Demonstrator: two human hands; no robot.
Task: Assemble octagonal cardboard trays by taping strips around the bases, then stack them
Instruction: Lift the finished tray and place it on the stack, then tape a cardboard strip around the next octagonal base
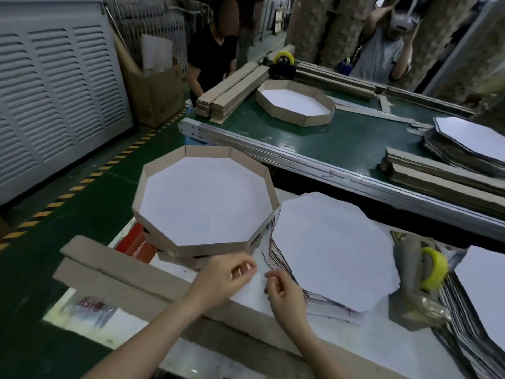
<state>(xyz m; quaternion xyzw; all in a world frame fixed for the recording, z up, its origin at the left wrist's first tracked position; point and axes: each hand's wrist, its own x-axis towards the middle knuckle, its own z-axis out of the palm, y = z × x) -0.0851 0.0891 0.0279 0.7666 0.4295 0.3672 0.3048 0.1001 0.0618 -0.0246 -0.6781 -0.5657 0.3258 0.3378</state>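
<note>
Directly in front of the brown-walled, white-floored octagonal cardboard tray (205,203), topping a low stack, the left hand (228,273) and right hand (284,292) hover with fingers curled; any grasp cannot be determined. White octagonal base sheets (333,250) lie just right of the tray.

Dim factory hall behind the work

A grey louvred metal cabinet (54,86) stood at the left on a dark green floor (90,214) marked with a yellow-and-black hazard stripe (94,175). An open cardboard box (155,94) sat beside it. A long counter (355,143) with green belt and aluminium rails crossed the room
</note>
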